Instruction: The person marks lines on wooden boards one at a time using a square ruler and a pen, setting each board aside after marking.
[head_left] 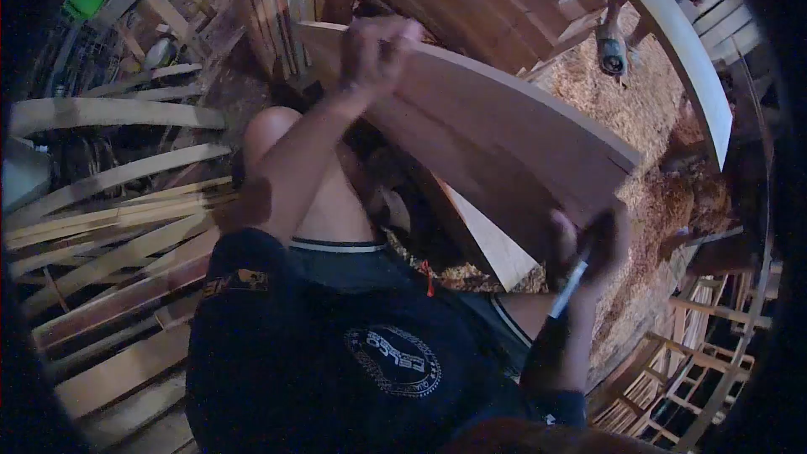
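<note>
A wide brown wooden board with one gently curved edge lies slantwise across my lap, held in both hands. My left hand is closed over its upper left end. At the lower right end, my right hand grips the board, its fingers dark and partly blurred. A thin whitish stick, perhaps a pen or pencil, pokes out from the right hand toward the wrist; its other end is hidden. Under the board a paler triangular piece of wood shows.
Wood shavings cover the floor at right, where a power tool lies. A long curved pale strip arches beyond it. Many curved slats are stacked at left. Upright planks and a large timber slab stand ahead. Wooden frames sit lower right.
</note>
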`<state>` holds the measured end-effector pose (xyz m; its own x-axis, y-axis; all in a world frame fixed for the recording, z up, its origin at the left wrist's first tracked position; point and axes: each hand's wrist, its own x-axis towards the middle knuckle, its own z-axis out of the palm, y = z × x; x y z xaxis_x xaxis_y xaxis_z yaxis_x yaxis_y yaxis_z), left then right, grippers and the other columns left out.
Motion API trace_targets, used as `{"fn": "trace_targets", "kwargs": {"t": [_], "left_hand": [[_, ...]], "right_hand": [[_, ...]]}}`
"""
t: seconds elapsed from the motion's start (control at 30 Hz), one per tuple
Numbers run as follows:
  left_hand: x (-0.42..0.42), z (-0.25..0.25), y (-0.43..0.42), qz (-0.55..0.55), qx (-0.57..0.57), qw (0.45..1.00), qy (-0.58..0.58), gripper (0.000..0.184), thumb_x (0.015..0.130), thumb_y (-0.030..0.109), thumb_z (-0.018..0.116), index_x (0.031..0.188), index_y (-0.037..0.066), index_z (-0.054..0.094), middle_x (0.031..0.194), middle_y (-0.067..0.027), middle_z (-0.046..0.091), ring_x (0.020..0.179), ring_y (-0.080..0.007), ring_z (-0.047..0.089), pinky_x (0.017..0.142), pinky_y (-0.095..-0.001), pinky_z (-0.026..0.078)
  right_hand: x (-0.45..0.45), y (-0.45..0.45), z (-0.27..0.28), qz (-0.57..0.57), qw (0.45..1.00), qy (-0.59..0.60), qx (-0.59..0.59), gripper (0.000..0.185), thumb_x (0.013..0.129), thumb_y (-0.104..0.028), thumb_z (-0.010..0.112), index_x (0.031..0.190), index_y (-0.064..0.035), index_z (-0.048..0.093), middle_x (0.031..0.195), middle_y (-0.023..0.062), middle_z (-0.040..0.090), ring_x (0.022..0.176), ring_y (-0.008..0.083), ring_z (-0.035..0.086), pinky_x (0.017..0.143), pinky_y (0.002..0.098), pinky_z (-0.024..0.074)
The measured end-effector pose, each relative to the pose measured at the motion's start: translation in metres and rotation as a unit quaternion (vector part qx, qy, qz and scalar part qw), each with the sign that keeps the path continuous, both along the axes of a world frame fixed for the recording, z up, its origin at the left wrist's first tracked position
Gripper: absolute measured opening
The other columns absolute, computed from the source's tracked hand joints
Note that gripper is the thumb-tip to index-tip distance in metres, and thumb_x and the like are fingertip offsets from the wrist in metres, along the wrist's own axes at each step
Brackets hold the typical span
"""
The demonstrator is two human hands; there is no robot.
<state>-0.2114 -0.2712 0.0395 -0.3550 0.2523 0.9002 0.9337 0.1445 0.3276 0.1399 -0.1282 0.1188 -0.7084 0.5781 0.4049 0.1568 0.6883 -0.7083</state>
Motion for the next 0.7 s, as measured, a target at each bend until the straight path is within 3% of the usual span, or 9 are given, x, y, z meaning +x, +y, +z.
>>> {"fn": "trace_targets", "kwargs": {"t": [0.03, 0.1, 0.17, 0.23, 0.33, 0.43, 0.53, 0.63, 0.7], "left_hand": [[-0.019, -0.017, -0.01, 0.094, 0.023, 0.994, 0.049, 0.053, 0.102, 0.045, 0.047, 0.076, 0.004, 0.068, 0.071, -0.012, 0.065, 0.07, -0.0312, 0.065, 0.071, -0.0399, 0.052], [-0.04, -0.036, -0.035, 0.142, -0.017, 0.99, -0.004, 0.051, 0.103, 0.042, 0.043, 0.086, 0.001, 0.069, 0.076, -0.0122, 0.065, 0.074, -0.0287, 0.064, 0.075, -0.037, 0.051], [-0.026, -0.003, -0.053, -0.067, -0.034, 0.954, -0.291, 0.049, 0.105, 0.04, 0.042, 0.095, 0.0, 0.069, 0.079, -0.0121, 0.063, 0.075, -0.026, 0.062, 0.078, -0.0346, 0.05], [-0.006, -0.002, -0.05, -0.168, 0.117, 0.9, -0.384, 0.048, 0.105, 0.045, 0.044, 0.1, 0.003, 0.067, 0.08, -0.0068, 0.061, 0.077, -0.0216, 0.06, 0.084, -0.0327, 0.048], [0.024, 0.004, -0.056, -0.178, 0.286, 0.863, -0.377, 0.05, 0.103, 0.052, 0.046, 0.102, 0.005, 0.066, 0.082, -0.0023, 0.06, 0.082, -0.0189, 0.058, 0.085, -0.0314, 0.048], [0.044, 0.017, -0.068, -0.137, 0.249, 0.871, -0.401, 0.056, 0.101, 0.059, 0.047, 0.105, 0.006, 0.064, 0.086, -0.0007, 0.061, 0.086, -0.017, 0.058, 0.084, -0.0309, 0.048], [0.061, 0.035, -0.085, -0.159, 0.244, 0.853, -0.433, 0.06, 0.099, 0.064, 0.045, 0.106, 0.007, 0.063, 0.087, -0.0016, 0.061, 0.086, -0.0169, 0.059, 0.082, -0.0318, 0.048], [0.001, 0.036, -0.097, -0.131, 0.403, 0.773, -0.473, 0.063, 0.098, 0.067, 0.044, 0.104, 0.008, 0.063, 0.086, -0.0018, 0.061, 0.085, -0.0176, 0.059, 0.08, -0.033, 0.049], [-0.04, 0.053, -0.119, -0.099, 0.424, 0.785, -0.44, 0.063, 0.098, 0.069, 0.043, 0.101, 0.009, 0.063, 0.085, -0.0019, 0.061, 0.083, -0.0188, 0.059, 0.078, -0.0343, 0.049]], "right_hand": [[-0.022, -0.007, 0.002, 0.04, 0.999, 0.005, 0.009, 0.046, 0.084, -0.021, 0.082, 0.115, 0.0012, 0.058, 0.103, 0.0125, 0.064, 0.095, 0.0182, 0.06, 0.084, 0.0336, 0.0485], [-0.07, -0.022, 0.012, 0.125, 0.989, 0.005, 0.073, 0.045, 0.081, -0.02, 0.085, 0.112, 0.0005, 0.059, 0.089, 0.0128, 0.065, 0.082, 0.0197, 0.064, 0.073, 0.0336, 0.0515], [-0.126, -0.037, 0.007, 0.198, 0.97, 0.06, 0.13, 0.043, 0.079, -0.023, 0.086, 0.108, -0.0008, 0.061, 0.081, 0.0139, 0.064, 0.072, 0.0249, 0.065, 0.064, 0.0363, 0.0516], [-0.157, -0.061, 0.002, 0.229, 0.973, 0.021, 0.029, 0.036, 0.084, -0.025, 0.076, 0.111, -0.006, 0.061, 0.084, 0.0191, 0.066, 0.078, 0.0425, 0.066, 0.066, 0.0495, 0.0528], [-0.171, -0.072, 0.009, 0.26, 0.964, 0.056, 0.022, 0.038, 0.084, -0.03, 0.077, 0.11, -0.0063, 0.062, 0.089, 0.02, 0.067, 0.084, 0.0422, 0.067, 0.071, 0.05, 0.0535], [-0.175, -0.072, 0.012, 0.289, 0.954, 0.076, 0.03, 0.048, 0.08, -0.039, 0.081, 0.108, -0.0048, 0.062, 0.09, 0.0183, 0.067, 0.087, 0.0418, 0.067, 0.072, 0.0506, 0.0532], [-0.169, -0.059, 0.008, 0.345, 0.934, 0.069, 0.056, 0.06, 0.071, -0.036, 0.09, 0.113, -0.0026, 0.063, 0.1, 0.0168, 0.069, 0.088, 0.0325, 0.07, 0.074, 0.0382, 0.0546], [-0.144, -0.045, 0.002, 0.368, 0.925, 0.077, 0.052, 0.067, 0.069, -0.039, 0.09, 0.118, -0.0018, 0.063, 0.113, 0.0169, 0.07, 0.103, 0.0329, 0.069, 0.086, 0.0399, 0.0539], [-0.117, -0.023, -0.022, 0.337, 0.941, 0.005, -0.006, 0.073, 0.07, -0.041, 0.089, 0.123, 0.0001, 0.062, 0.12, 0.0166, 0.069, 0.112, 0.03, 0.066, 0.097, 0.0407, 0.0495]]}}
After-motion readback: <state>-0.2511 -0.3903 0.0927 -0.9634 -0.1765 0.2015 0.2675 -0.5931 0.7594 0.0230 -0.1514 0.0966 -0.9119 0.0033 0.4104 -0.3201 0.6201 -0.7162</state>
